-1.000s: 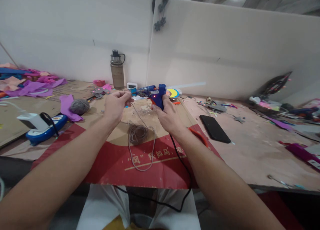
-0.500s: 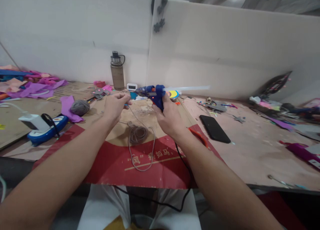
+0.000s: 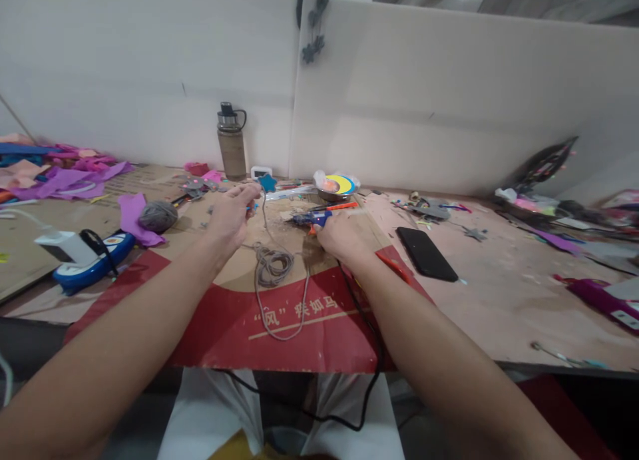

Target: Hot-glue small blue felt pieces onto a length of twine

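My left hand point(image 3: 234, 214) is closed in a pinch, with a small blue star point(image 3: 267, 182) at its fingertips. From there a thin grey cord point(image 3: 267, 224) runs down to a loose coil point(image 3: 273, 265) on the cardboard. Over to the right, my right hand point(image 3: 342, 237) is closed around a blue glue gun point(image 3: 309, 218), held low at the board with its nozzle pointing left. My fingers hide most of the gun's handle, and its black cable point(image 3: 357, 303) trails toward the table's front edge.
Red-handled pliers point(image 3: 394, 267) lie by my right forearm, beside a black phone point(image 3: 426, 253). A bowl point(image 3: 335, 192) and a water bottle point(image 3: 231, 147) stand at the back. On the left are a grey yarn ball point(image 3: 158, 216) and a blue power strip point(image 3: 94, 263).
My right hand has lowered the glue gun from upright in the air to the board, uncovering the bowl behind. The blue star now shows higher, at my left fingertips.
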The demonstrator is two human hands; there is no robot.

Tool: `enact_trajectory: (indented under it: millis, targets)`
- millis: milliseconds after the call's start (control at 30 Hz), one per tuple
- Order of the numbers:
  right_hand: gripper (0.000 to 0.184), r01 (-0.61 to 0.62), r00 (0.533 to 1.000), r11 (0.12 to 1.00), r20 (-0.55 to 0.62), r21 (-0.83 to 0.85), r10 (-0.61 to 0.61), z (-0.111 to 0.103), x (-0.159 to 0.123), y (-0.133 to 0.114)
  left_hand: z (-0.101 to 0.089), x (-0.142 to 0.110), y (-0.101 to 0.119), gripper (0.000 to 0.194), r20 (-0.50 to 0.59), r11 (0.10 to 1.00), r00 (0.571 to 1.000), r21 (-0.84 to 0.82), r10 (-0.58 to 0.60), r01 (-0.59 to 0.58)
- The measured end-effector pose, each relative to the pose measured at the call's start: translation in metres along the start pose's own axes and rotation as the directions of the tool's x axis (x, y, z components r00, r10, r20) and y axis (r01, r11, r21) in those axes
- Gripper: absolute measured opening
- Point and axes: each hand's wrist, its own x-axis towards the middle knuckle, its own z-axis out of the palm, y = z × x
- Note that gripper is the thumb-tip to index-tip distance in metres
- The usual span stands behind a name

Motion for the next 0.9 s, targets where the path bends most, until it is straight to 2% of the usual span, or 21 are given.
enact_trajectory:
  millis: [67,100,167,200,267,333,367,433,500,633,733,900]
  targets:
    - [0.021,0.071,0.988,0.997,-0.14,-0.017,-0.072,-0.004,-0.004,-0.006,0.002,-0.004,0.0,0.011,0.019,0.999,0.999,0.008,0.041,-0.041]
    - [0.021,0.12,0.977,0.992,-0.183,0.044,-0.11,-0.005,-0.007,-0.012,0.004,-0.005,0.0,0.01,0.026,0.998,0.998,0.014,0.062,-0.062]
    - [0.02,0.214,0.969,0.924,-0.19,0.315,-0.16,-0.006,-0.012,-0.027,0.007,-0.009,-0.001,0.009,0.034,0.995,0.995,0.013,0.096,-0.097]
    - [0.023,0.208,0.977,0.836,-0.155,0.507,-0.149,-0.004,-0.014,-0.036,0.008,-0.011,-0.002,0.009,0.038,0.994,0.993,0.006,0.11,-0.111]
    - [0.04,0.09,0.995,0.575,-0.049,0.813,-0.086,0.002,-0.017,-0.055,0.011,-0.013,-0.004,0.008,0.047,0.99,0.989,-0.007,0.139,-0.139]
    - [0.048,0.001,0.995,0.326,0.031,0.945,-0.092,0.008,-0.02,-0.069,0.013,-0.015,-0.007,0.008,0.062,0.988,0.986,-0.005,0.154,-0.154]
    - [0.049,-0.04,0.992,0.237,0.066,0.971,-0.105,0.011,-0.02,-0.074,0.013,-0.016,-0.007,0.007,0.07,0.988,0.986,-0.004,0.154,-0.154]
    - [0.042,-0.101,0.984,0.145,0.12,0.984,-0.132,0.013,-0.022,-0.079,0.015,-0.017,-0.008,0.008,0.075,0.99,0.987,-0.002,0.139,-0.139]
    - [0.031,-0.124,0.979,0.141,0.144,0.982,-0.144,0.011,-0.022,-0.079,0.015,-0.018,-0.009,0.01,0.077,0.994,0.991,0.009,0.112,-0.113]
    - [0.014,-0.089,0.985,0.212,0.117,0.973,-0.126,0.006,-0.02,-0.073,0.018,-0.022,-0.009,0.013,0.119,0.999,0.992,-0.013,0.037,-0.036]
    - [0.016,-0.086,0.988,0.241,0.114,0.967,-0.103,0.003,-0.016,-0.069,0.02,-0.024,-0.008,0.015,0.164,0.997,0.985,-0.05,-0.053,0.062]
    - [0.022,-0.162,0.98,0.309,0.19,0.937,-0.061,-0.005,-0.013,-0.067,0.018,-0.024,0.001,0.008,0.216,0.985,0.963,-0.025,-0.162,0.171]
